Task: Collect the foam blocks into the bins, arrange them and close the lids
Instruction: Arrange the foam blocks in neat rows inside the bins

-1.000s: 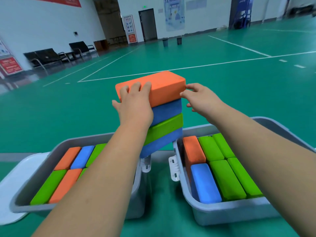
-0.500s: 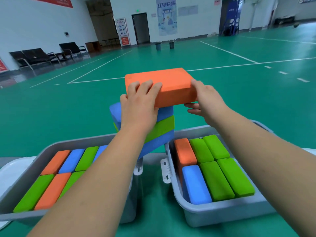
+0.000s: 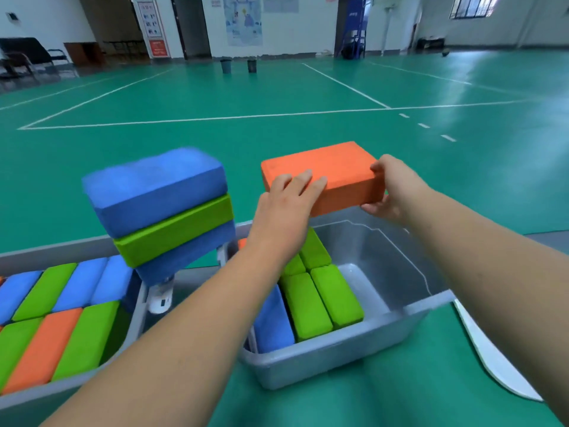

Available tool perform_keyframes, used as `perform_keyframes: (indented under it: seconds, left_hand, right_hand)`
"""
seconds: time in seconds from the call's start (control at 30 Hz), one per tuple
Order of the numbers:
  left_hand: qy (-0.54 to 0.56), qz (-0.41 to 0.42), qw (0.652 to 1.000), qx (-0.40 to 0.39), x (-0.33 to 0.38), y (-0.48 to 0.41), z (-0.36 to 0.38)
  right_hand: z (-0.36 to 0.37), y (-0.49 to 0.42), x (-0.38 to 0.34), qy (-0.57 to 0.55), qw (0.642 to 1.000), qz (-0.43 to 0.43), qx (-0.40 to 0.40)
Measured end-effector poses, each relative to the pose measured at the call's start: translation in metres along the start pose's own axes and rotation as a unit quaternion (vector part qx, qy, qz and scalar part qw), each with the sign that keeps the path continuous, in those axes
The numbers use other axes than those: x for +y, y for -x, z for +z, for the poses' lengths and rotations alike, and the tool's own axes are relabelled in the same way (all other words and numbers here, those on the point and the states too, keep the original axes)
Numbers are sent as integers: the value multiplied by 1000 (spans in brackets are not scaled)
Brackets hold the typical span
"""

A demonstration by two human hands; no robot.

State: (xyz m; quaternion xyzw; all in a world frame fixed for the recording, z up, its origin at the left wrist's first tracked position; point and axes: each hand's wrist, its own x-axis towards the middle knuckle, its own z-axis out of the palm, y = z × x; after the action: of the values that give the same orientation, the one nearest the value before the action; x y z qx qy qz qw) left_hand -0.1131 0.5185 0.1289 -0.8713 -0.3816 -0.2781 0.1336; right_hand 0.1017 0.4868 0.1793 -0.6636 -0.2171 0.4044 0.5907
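Head: two hands (image 3: 284, 211) (image 3: 397, 189), one orange block (image 3: 332, 164); two bins (image 3: 61, 245) (image 3: 385, 263)

orange block (image 3: 323, 163) off stack (image 3: 166, 223), shifted right, now over R bin (image 3: 338, 359)

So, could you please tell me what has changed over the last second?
The left hand and right hand lifted the orange block off the stack and carried it rightward; they now hold it above the right bin. The remaining blue, green and blue stack stayed put, and the blocks in the left bin and right bin are unchanged.
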Motion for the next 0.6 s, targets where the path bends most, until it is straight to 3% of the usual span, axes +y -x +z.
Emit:
perform_keyframes:
  seconds: [0.13, 0.2, 0.37, 0.53, 0.6]
  left_hand:
    - [110, -51, 975, -184, 27, 21, 51]
    - [114, -61, 951, -279, 37, 31, 73]
    - [75, -32, 902, -425, 49, 48, 109]
    - [46, -20, 879, -474, 55, 63, 104]
    - [46, -27, 880, -472, 55, 64, 100]
  right_hand:
    - [-35, -10, 10, 112, 991, -37, 54]
    - [-45, -12, 13, 184, 976, -87, 78]
    - [-59, -22, 24, 287, 938, -162, 103]
    - [-62, -27, 44, 436, 882, -175, 42]
    - [-59, -24, 58, 511, 849, -135, -12]
